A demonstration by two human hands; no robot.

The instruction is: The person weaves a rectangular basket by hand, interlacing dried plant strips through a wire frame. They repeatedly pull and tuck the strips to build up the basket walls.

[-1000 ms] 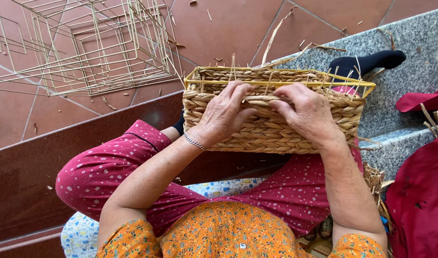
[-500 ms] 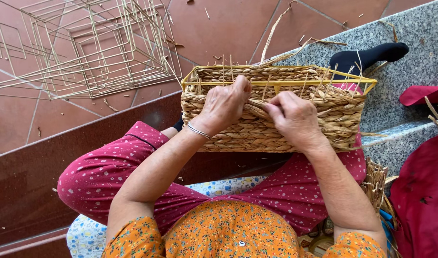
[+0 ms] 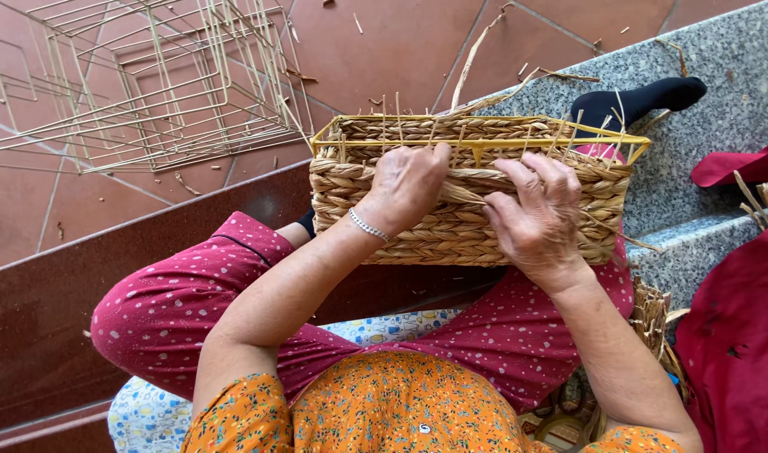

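Wire frames (image 3: 141,80) lie on the tiled floor at left. A half-woven basket (image 3: 468,235) rests across the person's lap, its long axis left to right. The left hand (image 3: 409,184) pinches a straw strand (image 3: 472,195) at the basket's near wall; the right hand (image 3: 539,214), fingers curled, presses the weave just beside it.

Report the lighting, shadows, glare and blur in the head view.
Head view: even, soft daylight; both hands, left hand and right hand, and the woven basket are sharp, without motion blur; dull sheen on the dark red step; faint shadows beneath the wire frames; slight wide-angle bending at the edges.
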